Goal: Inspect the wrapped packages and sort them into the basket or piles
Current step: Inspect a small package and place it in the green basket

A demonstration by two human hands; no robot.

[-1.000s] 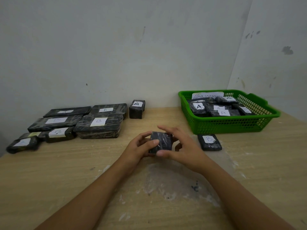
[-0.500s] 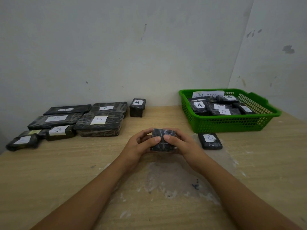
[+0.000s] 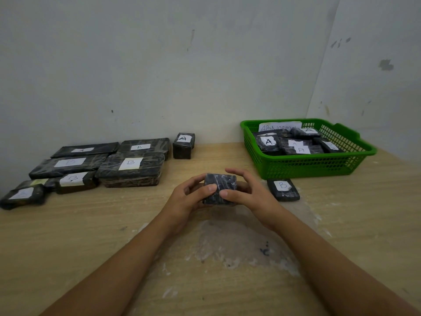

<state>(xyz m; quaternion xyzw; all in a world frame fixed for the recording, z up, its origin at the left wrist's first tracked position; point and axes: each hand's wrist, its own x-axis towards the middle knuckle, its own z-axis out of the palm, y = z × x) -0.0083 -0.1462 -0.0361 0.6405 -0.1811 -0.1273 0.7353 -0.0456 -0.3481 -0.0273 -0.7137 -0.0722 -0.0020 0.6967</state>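
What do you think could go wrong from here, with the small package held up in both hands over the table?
1. No label shows on the held package from this angle, so it could end up wrongly sorted.
2. The left hand and right hand grip it mostly by fingertips; the glossy wrap might slip.
3. The green basket looks nearly full, and a B package lies right in front of it; a reach there might knock it.

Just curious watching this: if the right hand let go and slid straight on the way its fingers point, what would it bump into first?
Probably the left hand: the right hand points leftward across the held package. Depth is uncertain.
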